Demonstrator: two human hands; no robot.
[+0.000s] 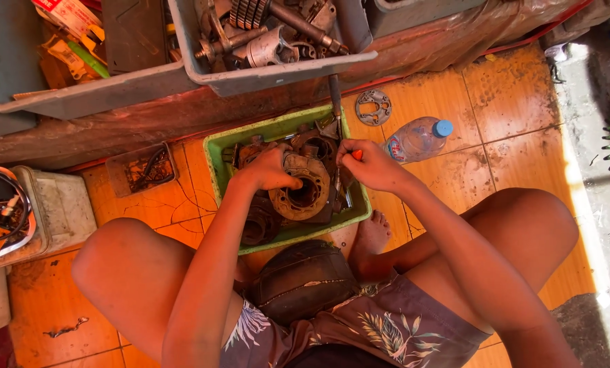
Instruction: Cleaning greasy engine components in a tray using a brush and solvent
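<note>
Person squats on an orange tiled floor [509, 116] over a green plastic tray [218, 160] of greasy engine parts. Left hand [269, 169] is clamped on the rim of a metal engine cylinder [303, 196], which sits in the middle of the tray with its bore facing up. Right hand [370, 165], at 3 o'clock of the cylinder, is closed round an orange-handled tool [355, 155], likely a screwdriver; its shaft runs down the cylinder's right side and the tip is hidden.

Judgement: to work well here, keep the left hand bracing the cylinder so it can't turn, and keep the tool in line with its point of contact so it won't slip on the grease.

Around: round metal plate [374, 107] on the floor at 1 o'clock of the tray, clear water bottle with blue cap [418, 138] just right of the tray, grey bins of shafts and gears [271, 71] at 12 o'clock.
</note>
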